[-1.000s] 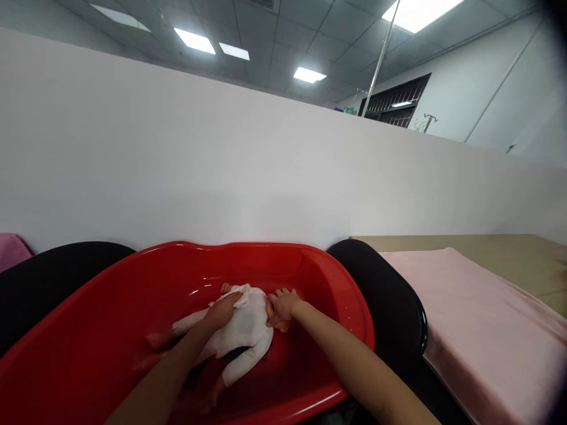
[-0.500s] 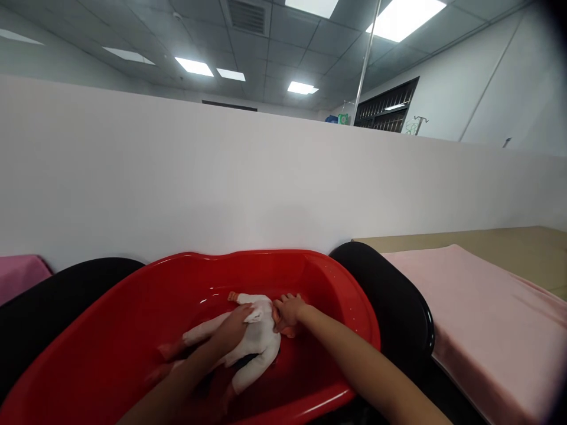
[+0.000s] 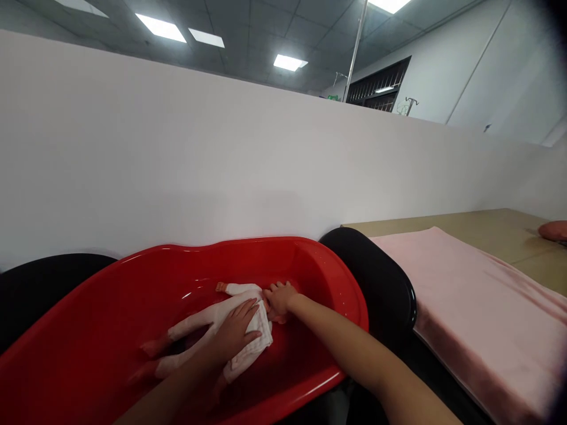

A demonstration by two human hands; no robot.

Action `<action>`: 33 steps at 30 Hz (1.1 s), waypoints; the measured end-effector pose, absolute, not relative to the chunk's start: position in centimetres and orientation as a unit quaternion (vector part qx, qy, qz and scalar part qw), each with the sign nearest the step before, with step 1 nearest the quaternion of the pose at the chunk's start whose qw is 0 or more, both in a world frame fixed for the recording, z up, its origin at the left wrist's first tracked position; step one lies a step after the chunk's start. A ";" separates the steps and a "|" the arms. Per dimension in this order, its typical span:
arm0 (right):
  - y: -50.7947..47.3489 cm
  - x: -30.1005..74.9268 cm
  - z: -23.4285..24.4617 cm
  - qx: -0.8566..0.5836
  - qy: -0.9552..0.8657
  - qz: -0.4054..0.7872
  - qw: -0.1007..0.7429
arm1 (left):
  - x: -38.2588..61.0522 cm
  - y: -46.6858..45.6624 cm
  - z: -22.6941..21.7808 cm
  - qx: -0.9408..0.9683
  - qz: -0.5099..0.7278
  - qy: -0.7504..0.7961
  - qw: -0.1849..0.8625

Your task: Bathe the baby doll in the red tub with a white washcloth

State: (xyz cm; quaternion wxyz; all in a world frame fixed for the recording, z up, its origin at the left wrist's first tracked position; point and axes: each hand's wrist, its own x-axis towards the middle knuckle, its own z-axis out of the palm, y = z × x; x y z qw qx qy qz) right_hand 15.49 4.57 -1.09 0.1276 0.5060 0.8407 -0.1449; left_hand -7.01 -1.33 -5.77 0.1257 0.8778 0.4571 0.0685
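Observation:
A baby doll (image 3: 199,322) in white clothing lies in the red tub (image 3: 150,280), its head towards the right end. Spread over its chest is a white cloth (image 3: 263,330). My left hand (image 3: 237,333) lies flat on this cloth and the doll's torso, fingers apart. My right hand (image 3: 280,297) is curved over the doll's head, which it mostly covers. One doll arm reaches out towards the tub's far side. The doll's feet are dim at the left, and my left forearm hides part of its legs.
Black rounded surfaces flank the tub, one at the left (image 3: 53,283) and one at the right (image 3: 376,277). A pink sheet (image 3: 482,313) covers part of a beige bed (image 3: 465,230). Behind the tub rises a white partition (image 3: 199,159).
The white cloth, bunched under my left hand before, is now spread over the doll's chest. My left hand has flattened on it. My right hand stays at the head. The view has tilted down.

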 end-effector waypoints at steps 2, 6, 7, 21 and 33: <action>4.5 15.4 -1.0 0.499 0.843 -0.150 0.136 | -6.5 -1.4 -6.6 0.880 0.060 0.457 0.113; 3.9 15.1 -0.4 0.495 0.845 -0.134 0.151 | -5.7 -1.5 -7.4 0.885 0.062 0.443 0.126; 3.7 15.0 -0.2 0.495 0.846 -0.128 0.156 | -5.6 -1.5 -7.6 0.886 0.062 0.441 0.129; 3.6 15.4 -0.8 0.499 0.845 -0.132 0.137 | -6.8 -1.0 -7.1 0.886 0.037 0.440 0.138; 3.2 15.5 0.0 0.511 0.838 -0.137 0.133 | -8.2 -0.7 -7.6 0.904 0.035 0.422 0.054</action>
